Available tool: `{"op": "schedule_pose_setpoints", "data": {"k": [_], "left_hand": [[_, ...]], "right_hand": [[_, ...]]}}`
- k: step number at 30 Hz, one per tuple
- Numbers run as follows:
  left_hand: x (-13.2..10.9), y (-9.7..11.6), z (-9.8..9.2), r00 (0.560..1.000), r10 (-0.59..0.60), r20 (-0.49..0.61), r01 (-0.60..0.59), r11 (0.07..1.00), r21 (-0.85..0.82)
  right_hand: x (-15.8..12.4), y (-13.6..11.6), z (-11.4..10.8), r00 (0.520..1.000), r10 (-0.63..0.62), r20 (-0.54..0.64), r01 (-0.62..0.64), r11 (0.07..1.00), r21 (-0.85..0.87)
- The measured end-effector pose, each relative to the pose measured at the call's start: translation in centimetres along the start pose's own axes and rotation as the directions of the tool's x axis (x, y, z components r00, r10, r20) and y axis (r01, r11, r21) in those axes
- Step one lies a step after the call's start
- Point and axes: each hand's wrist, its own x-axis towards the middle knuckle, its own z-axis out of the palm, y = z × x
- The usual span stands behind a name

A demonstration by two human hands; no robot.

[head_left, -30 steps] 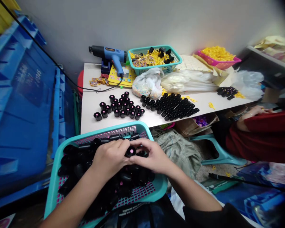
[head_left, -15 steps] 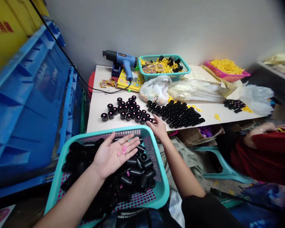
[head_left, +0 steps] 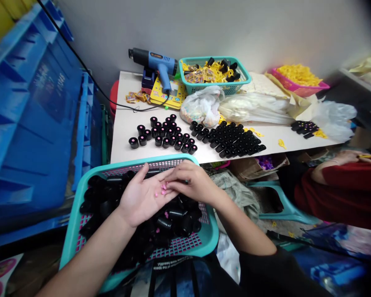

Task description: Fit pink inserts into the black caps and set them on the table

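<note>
Grip first: right hand, fingertips drawn together and touching small pink pellets; cannot tell whether one is actually pinched. Forearm slanting in from the lower right, wrist over the basket's right side.

Left hand just beside it, palm up, grip apart, fingers flat and slightly spread, carrying those pellets near the base of the fingers. Hovers above a heap of black caps.

Under both hands, a teal basket with a pink mesh floor, loaded with the heap, one or two pieces showing a pink dot.

Beyond the basket's far rim, a white worktop. Nearest on it, a cluster of upright caps with pink centres; just to the right, a tighter cluster of plain black cylinders. Behind these, two plastic bags, one speckled, one clear and long. Further back, a blue heat gun standing on a yellow card, black cable trailing off to the left; next to it a second teal basket with yellow and black pieces; at the far right a pink tray heaped with yellow pieces. Some yellow bits loose on the surface.

Left of everything, stacked blue crates. At the right edge, another person's red sleeve and forearm, well apart from both hands, with a turquoise stool below.
</note>
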Motion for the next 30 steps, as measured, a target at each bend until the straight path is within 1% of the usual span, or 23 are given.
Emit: {"op": "schedule_pose_setpoints", "data": {"k": [2, 3, 4, 5, 6, 8, 9, 10, 11, 12, 14, 16, 17, 18, 19, 20, 21, 22, 23, 24, 25, 27, 30], "left_hand": [[0.0, -0.2, -0.5, 0.993, 0.002, -0.117, 0.011, 0.994, 0.109], [0.0, -0.4, -0.8, 0.982, 0.023, -0.187, 0.018, 0.976, 0.216], [-0.1, -0.5, -1.1, 0.969, 0.06, -0.238, 0.032, 0.931, 0.365], [-0.1, -0.7, -1.4, 0.959, 0.121, -0.255, 0.038, 0.839, 0.543], [-0.2, -1.0, -1.7, 0.955, 0.192, -0.226, 0.032, 0.689, 0.724], [-0.3, -1.4, -2.2, 0.957, 0.281, -0.073, -0.001, 0.253, 0.967], [-0.3, -1.5, -2.4, 0.961, 0.276, 0.012, -0.021, 0.028, 0.999], [-0.3, -1.7, -2.6, 0.967, 0.242, 0.08, -0.041, -0.159, 0.986], [-0.2, -1.8, -2.7, 0.973, 0.195, 0.121, -0.059, -0.294, 0.954], [-0.1, -1.9, -2.7, 0.98, 0.145, 0.14, -0.075, -0.382, 0.921], [0.1, -1.9, -2.5, 0.983, 0.088, 0.161, -0.105, -0.446, 0.889], [0.2, -1.7, -2.2, 0.982, 0.115, 0.153, -0.094, -0.408, 0.908], [0.1, -1.5, -1.9, 0.982, 0.141, 0.126, -0.071, -0.344, 0.936], [0.1, -1.3, -1.7, 0.983, 0.162, 0.084, -0.044, -0.235, 0.971], [0.0, -1.1, -1.6, 0.986, 0.165, 0.024, -0.012, -0.07, 0.997], [0.0, -1.0, -1.4, 0.989, 0.137, -0.049, 0.028, 0.148, 0.989], [-0.1, -0.9, -1.3, 0.991, 0.072, -0.116, 0.079, 0.395, 0.915], [-0.2, -0.8, -1.3, 0.987, -0.023, -0.156, 0.136, 0.627, 0.767], [-0.2, -0.9, -1.2, 0.979, -0.123, -0.162, 0.194, 0.802, 0.565], [-0.2, -1.1, -1.2, 0.967, -0.209, -0.143, 0.247, 0.905, 0.346], [-0.2, -1.3, -1.0, 0.956, -0.27, -0.113, 0.285, 0.948, 0.145], [-0.2, -1.9, -0.6, 0.945, -0.322, -0.064, 0.309, 0.938, -0.156], [-0.4, -2.7, 0.3, 0.935, -0.351, -0.04, 0.311, 0.872, -0.378]], "right_hand": [[-0.4, -0.1, -0.3, 0.99, 0.104, -0.097, -0.092, 0.988, 0.123], [-0.7, -0.2, -0.5, 0.974, 0.171, -0.147, -0.14, 0.97, 0.197], [-1.1, -0.3, -0.8, 0.953, 0.238, -0.189, -0.18, 0.943, 0.279], [-1.5, -0.3, -1.0, 0.93, 0.296, -0.218, -0.205, 0.909, 0.363], [-2.0, -0.2, -1.3, 0.908, 0.346, -0.234, -0.218, 0.871, 0.44], [-2.8, 0.1, -1.5, 0.871, 0.434, -0.232, -0.245, 0.791, 0.561], [-3.1, 0.3, -1.6, 0.854, 0.471, -0.221, -0.262, 0.756, 0.6], [-3.4, 0.6, -1.5, 0.837, 0.504, -0.211, -0.279, 0.726, 0.629], [-3.7, 0.9, -1.3, 0.823, 0.532, -0.2, -0.293, 0.699, 0.653], [-4.0, 1.1, -1.1, 0.809, 0.555, -0.192, -0.302, 0.673, 0.675], [-4.4, 1.5, -0.7, 0.79, 0.588, -0.172, -0.309, 0.625, 0.717], [-4.7, 1.7, -0.3, 0.779, 0.612, -0.135, -0.326, 0.58, 0.746], [-4.9, 1.7, -0.1, 0.777, 0.619, -0.112, -0.339, 0.563, 0.754], [-5.1, 1.7, 0.0, 0.779, 0.621, -0.089, -0.351, 0.549, 0.759], [-5.2, 1.5, 0.1, 0.785, 0.616, -0.066, -0.362, 0.543, 0.758], [-5.4, 1.4, 0.3, 0.796, 0.603, -0.049, -0.369, 0.548, 0.751], [-5.5, 1.1, 0.4, 0.811, 0.584, -0.044, -0.369, 0.567, 0.736], [-5.5, 0.8, 0.5, 0.829, 0.556, -0.053, -0.36, 0.603, 0.712], [-5.5, 0.5, 0.6, 0.849, 0.523, -0.076, -0.341, 0.651, 0.679], [-5.5, 0.2, 0.7, 0.865, 0.489, -0.113, -0.314, 0.703, 0.638], [-5.4, -0.2, 0.9, 0.877, 0.454, -0.157, -0.286, 0.756, 0.588], [-5.1, -0.8, 1.1, 0.889, 0.39, -0.241, -0.242, 0.846, 0.475], [-4.8, -1.4, 1.4, 0.9, 0.329, -0.286, -0.223, 0.912, 0.345]]}}
